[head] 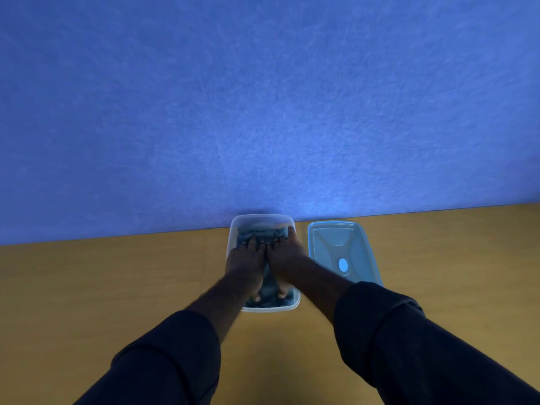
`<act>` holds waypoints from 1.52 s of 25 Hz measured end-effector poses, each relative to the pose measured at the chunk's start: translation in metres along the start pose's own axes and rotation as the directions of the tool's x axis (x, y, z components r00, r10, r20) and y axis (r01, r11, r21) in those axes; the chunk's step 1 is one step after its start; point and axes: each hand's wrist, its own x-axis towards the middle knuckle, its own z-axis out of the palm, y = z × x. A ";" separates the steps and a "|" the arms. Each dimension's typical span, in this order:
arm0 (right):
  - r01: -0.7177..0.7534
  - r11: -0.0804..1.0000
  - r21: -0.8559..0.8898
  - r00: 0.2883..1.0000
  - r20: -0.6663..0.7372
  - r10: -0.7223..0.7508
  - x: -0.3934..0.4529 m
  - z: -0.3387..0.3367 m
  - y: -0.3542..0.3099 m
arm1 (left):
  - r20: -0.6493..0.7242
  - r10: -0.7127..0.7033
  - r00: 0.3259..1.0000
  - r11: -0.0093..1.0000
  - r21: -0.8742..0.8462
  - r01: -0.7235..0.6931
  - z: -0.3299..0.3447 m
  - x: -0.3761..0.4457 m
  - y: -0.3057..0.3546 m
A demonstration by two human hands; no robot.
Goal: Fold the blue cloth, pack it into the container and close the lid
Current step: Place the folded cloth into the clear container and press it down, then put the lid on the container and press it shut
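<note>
I see both hands low in the middle of the frame, side by side and palms down inside the clear rectangular plastic container [233, 229], which sits on the yellow-brown wooden table [117, 287] against the blue felt-like wall [263, 97]. My left hand [245, 266] and right hand [284, 257] lie flat on the crumpled blue cloth [270, 290] — fingers extended forward and only slightly spread, thumbs tucked toward the near end, nothing pinched. The cloth is wholly within the container, showing beyond the fingertips and between the wrists. The pale blue translucent lid [342, 252] lies flat on the table just right of the container, apart from it. Dark sleeves [409, 340] cover both forearms in the lower frame.
</note>
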 end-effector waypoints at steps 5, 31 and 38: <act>0.011 0.890 0.456 0.746 -0.596 0.296 -0.037 0.005 0.035 | -0.029 -0.003 1.000 1.000 -0.014 0.003 0.000 -0.006 0.000; 0.009 0.670 0.742 0.478 -0.591 0.649 -0.132 -0.014 -0.006 | -0.133 -0.177 0.975 -0.130 -0.979 -0.157 -0.074 -0.080 0.065; 0.069 0.767 0.638 0.610 -0.635 0.474 -0.135 -0.012 -0.031 | -0.192 -0.458 0.868 -0.113 -0.956 -0.271 -0.060 -0.082 0.021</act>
